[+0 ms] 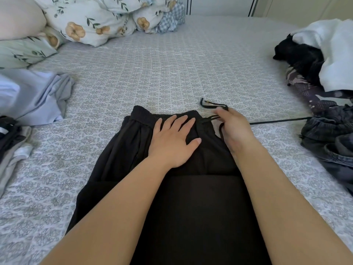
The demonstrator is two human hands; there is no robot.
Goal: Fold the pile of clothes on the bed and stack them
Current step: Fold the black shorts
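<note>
Patterned grey-white bedding covered the bed (191,60), with floral pillows (89,20) heaped at 11 o'clock. Only the head view was given.

Black trousers (133,146) lay flat at the centre, waistband at 12 o'clock and legs running toward 6 o'clock. The left hand (173,142) rested flat on them just below the waistband, fingers straight and spread wide. The right hand (235,129), just beside it at 3 o'clock, had its fingers curled at the drawstring (212,105); it seemed to pinch the cord, though motion blur made that uncertain. One end of the cord looped past the waistband, and a black strand ran out toward 3 o'clock.

I judged the task early: this garment was spread but not yet folded, and no tidy stack showed. Unfolded dark denim clothes (328,138) and a white and black heap (324,54) waited at 2 to 3 o'clock, and pale blue garments (36,94) and grey and black pieces (13,144) lay rumpled at 9 o'clock.

That loose cord probably needed tucking in before folding, and the side heaps crowded the stacking room.
</note>
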